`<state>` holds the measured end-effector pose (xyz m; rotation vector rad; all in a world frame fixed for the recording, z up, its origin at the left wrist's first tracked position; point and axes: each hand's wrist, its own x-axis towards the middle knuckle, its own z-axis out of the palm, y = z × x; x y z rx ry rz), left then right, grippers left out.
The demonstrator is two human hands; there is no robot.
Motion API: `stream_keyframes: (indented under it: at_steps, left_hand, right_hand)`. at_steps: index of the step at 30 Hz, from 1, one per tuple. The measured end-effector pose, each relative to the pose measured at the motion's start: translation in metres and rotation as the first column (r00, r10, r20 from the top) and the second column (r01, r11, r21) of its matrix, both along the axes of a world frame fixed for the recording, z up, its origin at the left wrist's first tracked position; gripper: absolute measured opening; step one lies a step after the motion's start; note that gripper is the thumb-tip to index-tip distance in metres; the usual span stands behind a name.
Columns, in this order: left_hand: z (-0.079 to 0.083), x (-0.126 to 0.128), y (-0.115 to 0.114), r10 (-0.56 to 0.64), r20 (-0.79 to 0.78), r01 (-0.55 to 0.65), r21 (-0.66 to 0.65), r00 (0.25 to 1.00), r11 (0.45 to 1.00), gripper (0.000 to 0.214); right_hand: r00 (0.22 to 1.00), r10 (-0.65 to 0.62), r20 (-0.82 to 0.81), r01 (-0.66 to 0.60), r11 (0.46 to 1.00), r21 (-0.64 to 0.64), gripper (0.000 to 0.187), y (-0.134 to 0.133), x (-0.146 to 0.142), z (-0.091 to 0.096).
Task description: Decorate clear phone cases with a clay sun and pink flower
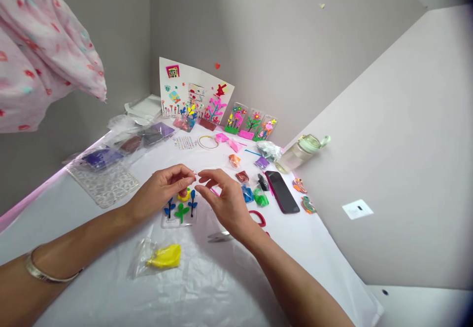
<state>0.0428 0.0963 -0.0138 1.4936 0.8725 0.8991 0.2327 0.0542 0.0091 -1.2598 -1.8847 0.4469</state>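
I see the table (229, 297) filling most of my lower view, covered in a white sheet. A pink patterned cloth (44, 55) hangs in at the upper left. A white drawing (201, 76) leans upright against the wall at the back of the table.

My left hand (164, 189) and right hand (231, 201) face each other near the middle, fingertips close together. On the left, thumb and forefinger come nearly together; a tiny reddish speck shows at the tips, but I cannot tell whether they grip it. On the right, thumb and forefinger stand a little apart, leaving a narrow gap with nothing I can make out in it.

A clear textured mat (103, 184) lies to the left. Right of my hands I have a dark phone (283, 192) lying flat, and beyond it a clear bottle (295, 153) with a green lid, tilted in my view.

The small clear panel (187, 221) lies flat just below my left fingers, bearing blue, green and yellow clay plants (181, 212). Nearer me sits yellow clay (166, 257) in a clear bag. Scissors (219, 237) lie partly hidden under my right wrist. Little packets of blue clay (247, 194) and green clay (261, 199) sit between that hand and the phone.
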Motion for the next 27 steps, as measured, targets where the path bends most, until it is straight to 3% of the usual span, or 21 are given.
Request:
stream_keyframes:
  at_steps: [8, 17, 27]
  left_hand:
    - [0.004, -0.001, 0.001, 0.027, -0.026, -0.026, 0.040, 0.999, 0.999, 0.038]
    - [0.001, -0.002, 0.003, 0.050, -0.082, -0.044, 0.067, 0.995, 0.997, 0.042]
    - [0.000, -0.005, 0.007, 0.082, -0.045, -0.080, 0.060, 0.996, 0.995, 0.045]
  right_hand:
    - [0.997, -0.013, 0.078, 0.011, 1.000, 0.025, 0.009, 0.010, -0.007, 0.000]
    - [0.999, -0.025, 0.028, 0.025, 1.000, 0.006, 0.007, 0.009, -0.011, -0.006]
    - [0.997, -0.061, -0.035, 0.062, 0.998, 0.027, 0.007, 0.011, -0.007, -0.012]
